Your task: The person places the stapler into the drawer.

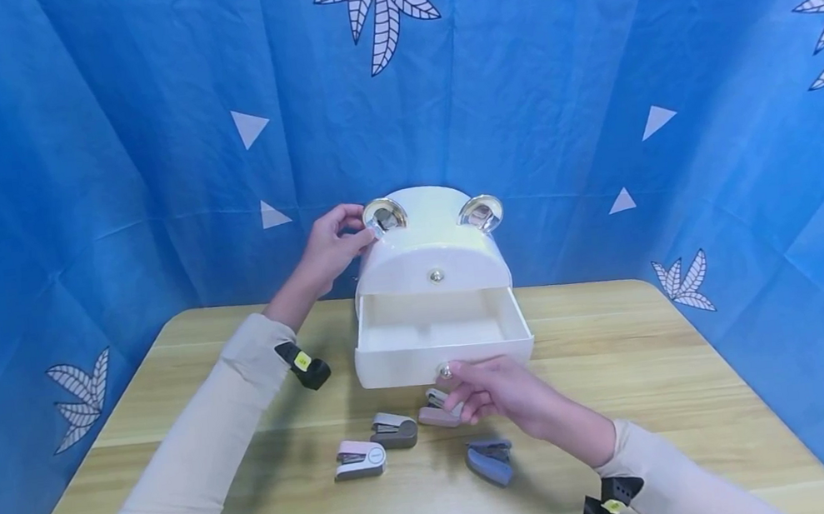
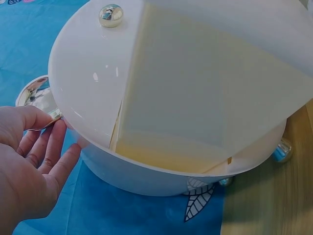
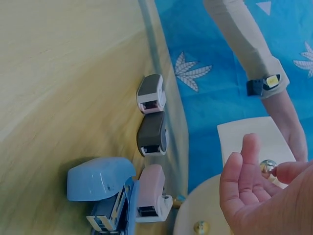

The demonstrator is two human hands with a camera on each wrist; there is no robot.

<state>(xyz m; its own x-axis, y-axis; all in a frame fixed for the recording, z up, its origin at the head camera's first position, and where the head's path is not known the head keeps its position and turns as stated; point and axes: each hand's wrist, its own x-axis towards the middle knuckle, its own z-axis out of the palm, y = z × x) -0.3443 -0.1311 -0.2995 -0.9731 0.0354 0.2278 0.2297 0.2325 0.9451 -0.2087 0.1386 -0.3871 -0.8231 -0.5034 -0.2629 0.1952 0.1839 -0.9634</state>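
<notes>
Both hands pinch: left hand (image 1: pixel 331 247) a shiny round ear (image 1: pixel 386 213), right hand (image 1: pixel 497 390) the drawer knob (image 3: pixel 267 167).

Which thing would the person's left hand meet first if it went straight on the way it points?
The shiny disc whose rim the left hand pinches; past that, probably the curved top of the white box, though depth is hard to judge.

From the drawer (image 1: pixel 397 367) in the head view, free passage runs over the desk (image 1: pixel 616 336) at 3 o'clock; four staplers (image 1: pixel 398 437) obstruct 5 to 8, the left sleeve (image 1: pixel 251 358) 9, the box (image 1: pixel 398 272) 12.
</notes>
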